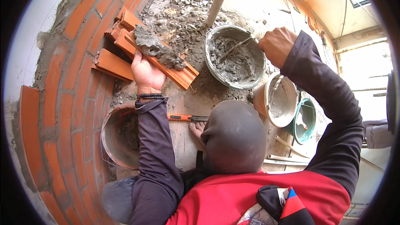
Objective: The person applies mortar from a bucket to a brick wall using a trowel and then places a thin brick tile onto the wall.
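Note:
My left hand [146, 73] grips an orange hollow clay brick [186, 75] from below, tilted above the floor. A thick lump of wet grey mortar [157, 46] lies along its upper face. More orange bricks [113, 64] are stacked just behind it, beside the wall. To the right, my right hand [277, 46] is closed in a fist at the rim of a bucket of mortar [254, 81]. It holds a mortar-smeared trowel [236, 49] whose blade dips into the mix; its handle is mostly hidden by the fingers.
An orange brick wall [66, 108] runs along my left. An empty-looking bucket [121, 135] stands by my left forearm. A pale bucket [282, 100] and a green bucket [305, 121] stand at right. An orange-and-black tool [180, 117] lies near my bare foot [197, 131]. A pole [220, 0] rises behind.

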`<state>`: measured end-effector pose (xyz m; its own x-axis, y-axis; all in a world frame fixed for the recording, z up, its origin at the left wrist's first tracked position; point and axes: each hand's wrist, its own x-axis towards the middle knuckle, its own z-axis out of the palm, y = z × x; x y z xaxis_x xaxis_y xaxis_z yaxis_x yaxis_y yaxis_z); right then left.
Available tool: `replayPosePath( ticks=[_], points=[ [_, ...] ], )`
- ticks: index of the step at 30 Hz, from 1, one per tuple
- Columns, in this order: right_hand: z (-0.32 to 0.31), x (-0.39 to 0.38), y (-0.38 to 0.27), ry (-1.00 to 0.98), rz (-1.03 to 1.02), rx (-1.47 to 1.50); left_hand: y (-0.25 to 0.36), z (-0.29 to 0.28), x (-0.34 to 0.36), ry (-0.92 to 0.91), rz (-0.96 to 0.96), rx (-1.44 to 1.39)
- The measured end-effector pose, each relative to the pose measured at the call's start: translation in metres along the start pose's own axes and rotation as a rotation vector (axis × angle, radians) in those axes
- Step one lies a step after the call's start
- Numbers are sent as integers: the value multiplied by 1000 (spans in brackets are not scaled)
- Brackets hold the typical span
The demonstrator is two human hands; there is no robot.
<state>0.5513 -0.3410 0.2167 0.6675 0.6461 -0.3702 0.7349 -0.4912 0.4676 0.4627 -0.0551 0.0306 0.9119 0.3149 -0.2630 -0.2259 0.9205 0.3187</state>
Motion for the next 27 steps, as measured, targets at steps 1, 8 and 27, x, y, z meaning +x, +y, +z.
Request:
replayPosePath(
  ticks=[1, 8, 27],
  points=[
    [7, 1, 4, -58, 65, 18, -4, 2, 1, -19, -14, -7],
    [37, 63, -10, -84, 275, 64, -13, 9, 6, -52, -37, -19],
    [101, 32, -17, -256, 216, 87, -14, 8, 4, -85, -77, -34]
  ],
)
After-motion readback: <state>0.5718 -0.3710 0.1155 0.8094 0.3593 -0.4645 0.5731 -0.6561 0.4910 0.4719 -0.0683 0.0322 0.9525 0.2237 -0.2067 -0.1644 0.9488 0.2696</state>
